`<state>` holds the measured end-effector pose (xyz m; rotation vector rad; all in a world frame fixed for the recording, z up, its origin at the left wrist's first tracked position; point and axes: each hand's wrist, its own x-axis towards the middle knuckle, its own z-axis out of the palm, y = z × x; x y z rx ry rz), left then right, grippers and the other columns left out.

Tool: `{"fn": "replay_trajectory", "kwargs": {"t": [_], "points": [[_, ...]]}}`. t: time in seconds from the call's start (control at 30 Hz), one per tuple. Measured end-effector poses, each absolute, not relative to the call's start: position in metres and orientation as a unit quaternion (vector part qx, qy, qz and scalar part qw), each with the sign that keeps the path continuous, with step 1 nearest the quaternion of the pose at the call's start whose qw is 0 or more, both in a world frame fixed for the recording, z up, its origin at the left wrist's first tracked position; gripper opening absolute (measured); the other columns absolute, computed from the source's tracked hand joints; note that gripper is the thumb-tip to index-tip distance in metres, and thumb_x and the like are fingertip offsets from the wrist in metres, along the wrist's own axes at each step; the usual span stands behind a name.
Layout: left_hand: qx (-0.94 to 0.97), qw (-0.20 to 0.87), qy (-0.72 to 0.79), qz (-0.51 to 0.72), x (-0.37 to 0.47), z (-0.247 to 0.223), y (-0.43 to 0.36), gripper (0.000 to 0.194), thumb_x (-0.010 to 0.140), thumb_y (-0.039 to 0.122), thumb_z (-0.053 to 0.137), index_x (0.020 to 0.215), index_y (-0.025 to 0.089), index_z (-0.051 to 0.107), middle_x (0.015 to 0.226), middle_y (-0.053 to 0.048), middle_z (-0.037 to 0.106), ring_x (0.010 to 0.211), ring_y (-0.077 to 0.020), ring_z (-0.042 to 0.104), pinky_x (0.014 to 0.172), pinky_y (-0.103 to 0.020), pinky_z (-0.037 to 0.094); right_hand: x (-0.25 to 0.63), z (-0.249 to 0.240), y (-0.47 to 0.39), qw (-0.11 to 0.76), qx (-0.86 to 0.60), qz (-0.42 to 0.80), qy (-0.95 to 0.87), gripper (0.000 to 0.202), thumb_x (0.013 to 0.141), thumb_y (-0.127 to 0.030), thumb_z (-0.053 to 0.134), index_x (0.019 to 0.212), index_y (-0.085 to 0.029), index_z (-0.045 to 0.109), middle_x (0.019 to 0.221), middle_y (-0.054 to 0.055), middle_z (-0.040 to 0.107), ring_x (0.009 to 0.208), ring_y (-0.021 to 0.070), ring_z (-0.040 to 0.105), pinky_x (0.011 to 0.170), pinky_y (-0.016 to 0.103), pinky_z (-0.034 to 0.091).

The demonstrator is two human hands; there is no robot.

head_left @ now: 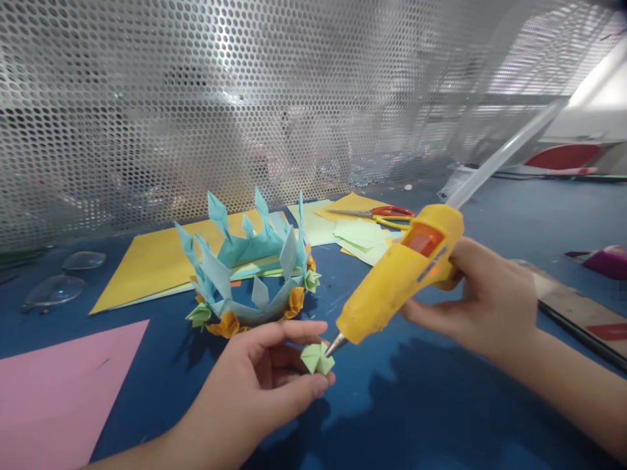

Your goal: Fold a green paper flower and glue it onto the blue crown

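Note:
My left hand (264, 378) pinches a small light-green folded paper flower (317, 359) between thumb and fingers, low in the middle. In my right hand (482, 303) is a yellow hot glue gun (394, 284), tilted down to the left. Its metal nozzle is at the flower's centre; whether it touches cannot be made out. A long clear glue stick (507, 156) sticks out of the gun's back. Just beyond my left hand stands a light-blue folded paper crown (215, 274) with pointed tips and orange and green paper flowers around its base.
Behind the crown lie yellow paper sheets (142, 261), light-green paper pieces (365, 238) and red-and-yellow-handled scissors (392, 214). Pink paper (63, 391) and eyeglasses (56, 290) are at left. A perforated metal screen (196, 98) borders the blue table (392, 418). A purple object (607, 261) lies at right.

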<state>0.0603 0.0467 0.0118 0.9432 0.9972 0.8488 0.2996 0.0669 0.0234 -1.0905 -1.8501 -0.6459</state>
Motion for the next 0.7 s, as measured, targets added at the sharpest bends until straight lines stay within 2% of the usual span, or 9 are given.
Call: {"fn": "replay_trajectory", "kwargs": {"t": [0.3, 0.5, 0.7], "points": [[0.431, 0.684, 0.446, 0.384, 0.061, 0.013, 0.047, 0.032, 0.056, 0.004, 0.085, 0.081, 0.024, 0.081, 0.071, 0.005, 0.080, 0.066, -0.0111, 0.073, 0.064, -0.017, 0.056, 0.308, 0.021, 0.067, 0.396, -0.400, -0.327, -0.759, 0.023, 0.091, -0.033, 0.061, 0.080, -0.025, 0.043, 0.068, -0.001, 0.058, 0.042, 0.0088, 0.036, 0.039, 0.027, 0.023], [0.426, 0.683, 0.448, 0.389, 0.061, 0.010, 0.046, 0.033, 0.056, 0.005, 0.085, 0.084, 0.023, 0.081, 0.072, 0.005, 0.079, 0.069, -0.0129, 0.072, 0.067, -0.020, 0.055, 0.314, 0.017, 0.070, 0.375, -0.393, -0.371, -0.753, 0.033, 0.101, -0.050, 0.047, 0.084, -0.022, 0.049, 0.072, 0.003, 0.063, 0.052, 0.0117, 0.056, 0.039, 0.028, 0.027], [0.455, 0.687, 0.419, 0.381, 0.054, -0.003, 0.051, 0.031, 0.065, 0.013, 0.087, 0.093, 0.025, 0.079, 0.086, 0.000, 0.079, 0.080, -0.0167, 0.071, 0.073, -0.025, 0.056, 0.317, 0.016, 0.068, 0.357, -0.384, -0.396, -0.754, 0.034, 0.103, -0.049, 0.043, 0.084, -0.022, 0.049, 0.076, 0.003, 0.067, 0.053, 0.0099, 0.059, 0.040, 0.028, 0.031]]}}
